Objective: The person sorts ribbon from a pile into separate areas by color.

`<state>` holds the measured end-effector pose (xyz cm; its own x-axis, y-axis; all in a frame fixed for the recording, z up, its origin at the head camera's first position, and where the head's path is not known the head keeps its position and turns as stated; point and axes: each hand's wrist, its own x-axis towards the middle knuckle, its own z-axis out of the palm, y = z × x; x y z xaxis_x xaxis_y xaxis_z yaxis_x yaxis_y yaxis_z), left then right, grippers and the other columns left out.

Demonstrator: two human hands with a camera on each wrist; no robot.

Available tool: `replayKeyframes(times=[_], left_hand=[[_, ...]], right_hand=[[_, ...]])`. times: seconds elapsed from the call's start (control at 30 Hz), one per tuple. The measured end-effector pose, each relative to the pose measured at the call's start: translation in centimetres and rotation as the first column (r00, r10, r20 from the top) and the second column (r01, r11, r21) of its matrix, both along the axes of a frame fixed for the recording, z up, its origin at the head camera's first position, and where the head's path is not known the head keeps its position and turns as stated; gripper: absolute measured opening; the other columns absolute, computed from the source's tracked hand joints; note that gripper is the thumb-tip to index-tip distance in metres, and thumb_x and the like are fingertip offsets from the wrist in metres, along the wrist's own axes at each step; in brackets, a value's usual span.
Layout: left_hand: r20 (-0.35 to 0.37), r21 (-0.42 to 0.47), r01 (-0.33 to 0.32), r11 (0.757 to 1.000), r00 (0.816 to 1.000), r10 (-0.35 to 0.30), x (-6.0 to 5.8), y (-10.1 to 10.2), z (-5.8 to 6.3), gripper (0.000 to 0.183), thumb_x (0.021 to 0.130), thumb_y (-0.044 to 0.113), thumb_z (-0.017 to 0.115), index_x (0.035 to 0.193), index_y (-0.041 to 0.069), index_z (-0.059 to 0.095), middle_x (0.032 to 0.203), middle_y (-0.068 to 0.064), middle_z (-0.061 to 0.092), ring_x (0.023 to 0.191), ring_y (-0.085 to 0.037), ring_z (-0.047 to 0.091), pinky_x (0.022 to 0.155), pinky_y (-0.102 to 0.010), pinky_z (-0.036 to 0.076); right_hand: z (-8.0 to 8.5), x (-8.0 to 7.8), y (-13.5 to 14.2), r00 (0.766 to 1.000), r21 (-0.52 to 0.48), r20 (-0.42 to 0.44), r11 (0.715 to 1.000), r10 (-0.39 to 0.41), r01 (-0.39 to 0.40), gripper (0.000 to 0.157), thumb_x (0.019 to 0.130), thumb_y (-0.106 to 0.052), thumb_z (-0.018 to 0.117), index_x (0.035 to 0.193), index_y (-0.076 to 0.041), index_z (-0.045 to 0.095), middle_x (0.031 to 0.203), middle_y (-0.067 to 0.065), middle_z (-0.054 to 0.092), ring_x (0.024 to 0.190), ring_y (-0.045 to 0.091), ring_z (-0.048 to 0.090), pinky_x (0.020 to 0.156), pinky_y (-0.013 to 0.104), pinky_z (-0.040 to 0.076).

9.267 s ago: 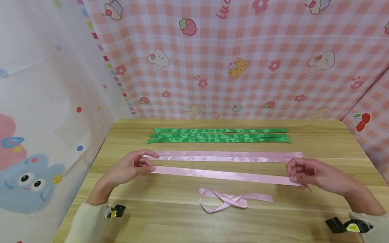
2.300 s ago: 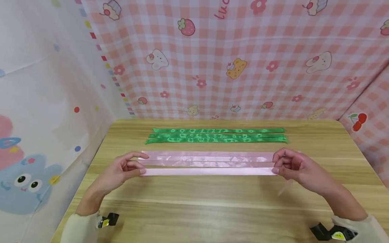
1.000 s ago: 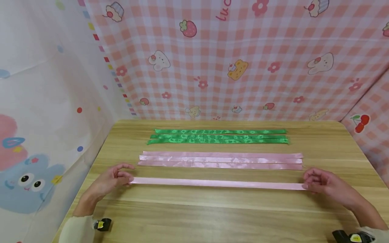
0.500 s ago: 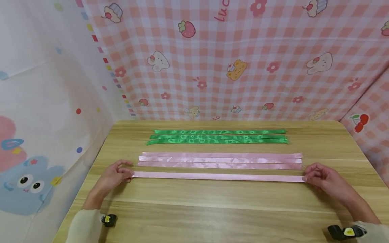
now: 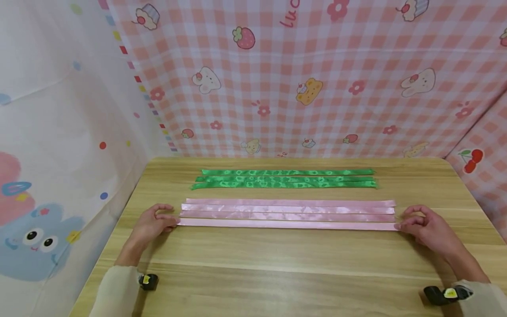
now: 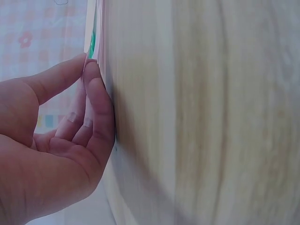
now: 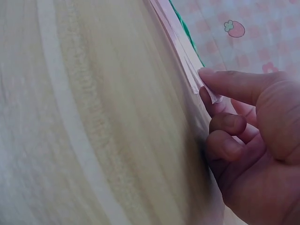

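Note:
Several pink satin ribbons [image 5: 285, 210] lie flat side by side across the wooden table. The nearest pink ribbon [image 5: 285, 224] stretches straight along their front edge, almost touching them. At its left end my left hand [image 5: 153, 223] pinches it between thumb and index finger; the left wrist view shows the ribbon's tip held in the fingertips [image 6: 90, 65]. My right hand [image 5: 429, 231] has the other end between thumb and index finger, low over the table. In the right wrist view two ribbon ends [image 7: 196, 89] show beside those fingertips, the other fingers curled.
Three green patterned ribbons [image 5: 283, 179] lie parallel behind the pink ones. The wooden table [image 5: 277, 281] runs back to a pink checked curtain [image 5: 277, 88]. A white printed cloth [image 5: 71, 145] hangs at the left.
The twisted pink ribbon seen earlier in front is gone from there. Both hands have drawn a ribbon taut, then moved it away from me, up against the other pink ribbons.

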<state>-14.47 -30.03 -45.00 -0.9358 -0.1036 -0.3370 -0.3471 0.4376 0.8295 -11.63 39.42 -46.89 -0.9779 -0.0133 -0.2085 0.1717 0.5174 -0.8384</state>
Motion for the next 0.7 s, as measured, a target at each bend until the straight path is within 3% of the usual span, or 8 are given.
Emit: replayKeyframes(times=[0.7], left_hand=[[0.004, -0.03, 0.002, 1.0, 1.0, -0.001, -0.17, 0.07, -0.25, 0.052, 0.089, 0.011, 0.073, 0.132, -0.003, 0.046, 0.075, 0.007, 0.066, 0.072, -0.008, 0.061, 0.065, -0.022, 0.053]], right_hand=[[-0.6, -0.01, -0.23, 0.999, 0.073, -0.042, 0.997, -0.011, 0.014, 0.042, 0.095, -0.016, 0.068, 0.122, 0.0, 0.04, 0.075, -0.018, 0.066, 0.058, 0.008, 0.049, 0.049, 0.027, 0.04]])
